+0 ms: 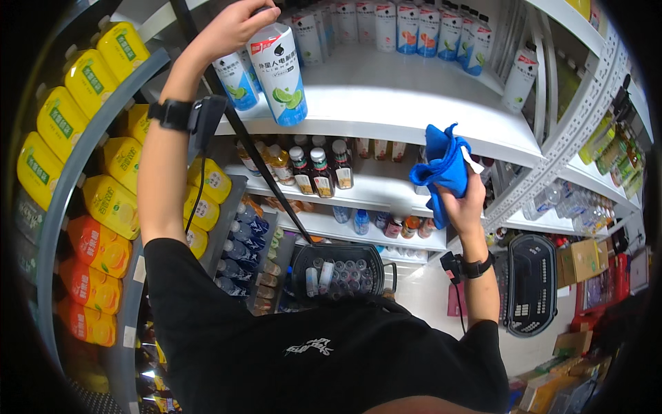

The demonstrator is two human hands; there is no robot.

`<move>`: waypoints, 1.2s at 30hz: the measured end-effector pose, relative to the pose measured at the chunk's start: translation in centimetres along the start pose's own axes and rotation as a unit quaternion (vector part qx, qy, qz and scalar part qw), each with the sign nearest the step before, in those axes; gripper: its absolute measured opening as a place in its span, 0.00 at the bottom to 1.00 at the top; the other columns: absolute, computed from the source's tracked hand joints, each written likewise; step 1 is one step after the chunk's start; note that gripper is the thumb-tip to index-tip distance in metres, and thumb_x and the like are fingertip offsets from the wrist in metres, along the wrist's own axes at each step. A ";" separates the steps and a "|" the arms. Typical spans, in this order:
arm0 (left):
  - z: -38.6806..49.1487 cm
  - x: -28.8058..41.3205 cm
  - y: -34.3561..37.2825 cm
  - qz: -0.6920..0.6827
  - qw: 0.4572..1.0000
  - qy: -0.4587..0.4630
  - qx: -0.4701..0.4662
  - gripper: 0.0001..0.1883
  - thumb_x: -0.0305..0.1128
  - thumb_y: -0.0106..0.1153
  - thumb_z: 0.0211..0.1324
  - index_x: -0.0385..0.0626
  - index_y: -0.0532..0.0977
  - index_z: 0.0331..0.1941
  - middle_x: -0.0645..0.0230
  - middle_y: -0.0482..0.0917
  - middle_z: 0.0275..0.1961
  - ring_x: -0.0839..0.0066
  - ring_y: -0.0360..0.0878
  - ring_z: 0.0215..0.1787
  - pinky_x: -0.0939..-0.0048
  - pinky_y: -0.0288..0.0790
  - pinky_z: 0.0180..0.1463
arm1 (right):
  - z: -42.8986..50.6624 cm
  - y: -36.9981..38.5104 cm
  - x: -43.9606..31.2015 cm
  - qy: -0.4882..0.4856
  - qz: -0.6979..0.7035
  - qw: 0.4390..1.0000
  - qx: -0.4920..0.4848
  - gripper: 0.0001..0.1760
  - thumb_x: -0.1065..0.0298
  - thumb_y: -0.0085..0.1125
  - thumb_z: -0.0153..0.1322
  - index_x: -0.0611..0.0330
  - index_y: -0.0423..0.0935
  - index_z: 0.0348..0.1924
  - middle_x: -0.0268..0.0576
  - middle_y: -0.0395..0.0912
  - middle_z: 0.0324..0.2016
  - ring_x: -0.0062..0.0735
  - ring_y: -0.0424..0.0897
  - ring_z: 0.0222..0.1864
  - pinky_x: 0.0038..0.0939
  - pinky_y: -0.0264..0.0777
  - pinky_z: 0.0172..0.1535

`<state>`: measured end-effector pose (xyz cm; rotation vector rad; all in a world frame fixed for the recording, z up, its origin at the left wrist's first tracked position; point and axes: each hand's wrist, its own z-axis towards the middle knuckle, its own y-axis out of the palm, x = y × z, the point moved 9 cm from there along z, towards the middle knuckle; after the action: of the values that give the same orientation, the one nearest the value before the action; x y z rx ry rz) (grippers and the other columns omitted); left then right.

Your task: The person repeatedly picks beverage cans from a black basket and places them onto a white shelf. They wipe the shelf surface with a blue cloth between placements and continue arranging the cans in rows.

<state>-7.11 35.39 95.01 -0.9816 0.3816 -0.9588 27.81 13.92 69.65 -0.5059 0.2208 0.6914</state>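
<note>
My left hand [239,23] grips a white-and-blue drink bottle [282,77] by its cap. Lime slices are pictured on the upright bottle, whose base is at the front edge of the white upper shelf [393,98]; I cannot tell whether it touches. Another lime-pictured bottle [235,85] stands just behind and to the left. Bunched in my right hand [465,204] is a blue cloth [447,163] with a white tag, held in front of the shelf edge. Similar bottles [408,31] line the back of this shelf, and one bottle [520,77] stands apart at its right end.
A black pole [251,139] slants past the left forearm. Lower shelves carry dark-bottled drinks [323,173]. Below sits a dark basket [339,248] with bottles; another basket [531,284] is on the floor at right. Yellow jugs [62,124] fill a left rack. Cardboard boxes [584,261] lie rightward.
</note>
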 end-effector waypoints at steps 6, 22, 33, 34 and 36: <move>0.4 -8.0 1.1 0.139 0.975 -0.168 -0.045 0.24 0.49 0.47 0.77 0.38 0.75 0.57 0.50 0.82 0.53 0.58 0.81 0.55 0.62 0.73 0.60 | 1.6 1.3 1.9 -0.011 0.022 1.000 -0.009 0.41 0.67 0.77 0.62 0.68 0.70 0.66 0.62 0.82 0.48 0.60 0.84 0.47 0.44 0.77 0.51; 0.0 -12.3 4.5 0.266 0.924 -0.232 -0.149 0.34 0.41 0.71 0.57 0.49 0.68 0.66 0.48 0.80 0.56 0.55 0.83 0.54 0.57 0.80 0.57 | 2.7 5.3 7.0 0.052 0.079 0.995 -0.021 0.36 0.67 0.76 0.63 0.70 0.71 0.61 0.61 0.83 0.43 0.54 0.87 0.42 0.41 0.79 0.48; -0.4 -14.1 3.7 0.283 0.917 -0.228 -0.162 0.35 0.33 0.75 0.50 0.50 0.71 0.64 0.50 0.78 0.61 0.52 0.79 0.62 0.57 0.78 0.63 | 3.0 6.1 7.3 0.075 0.069 0.991 -0.087 0.37 0.71 0.71 0.64 0.68 0.69 0.65 0.57 0.83 0.49 0.45 0.85 0.48 0.37 0.76 0.56; -0.3 -13.7 3.6 0.286 0.919 -0.218 -0.163 0.35 0.33 0.75 0.50 0.50 0.71 0.64 0.50 0.78 0.60 0.52 0.79 0.62 0.57 0.78 0.63 | 3.1 6.0 7.3 0.072 0.079 0.991 -0.078 0.37 0.71 0.71 0.64 0.68 0.69 0.65 0.56 0.84 0.48 0.44 0.85 0.47 0.37 0.76 0.55; -0.1 -13.3 3.6 0.294 0.915 -0.221 -0.165 0.34 0.33 0.75 0.51 0.50 0.71 0.64 0.51 0.78 0.60 0.51 0.79 0.62 0.57 0.77 0.63 | 3.1 5.9 7.2 0.070 0.075 0.992 -0.075 0.36 0.68 0.74 0.63 0.67 0.71 0.62 0.58 0.83 0.46 0.51 0.85 0.45 0.39 0.77 0.51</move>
<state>-12.69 47.00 90.21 -1.2555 0.4265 -0.1104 29.45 23.36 67.58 -0.6871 0.3421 0.8230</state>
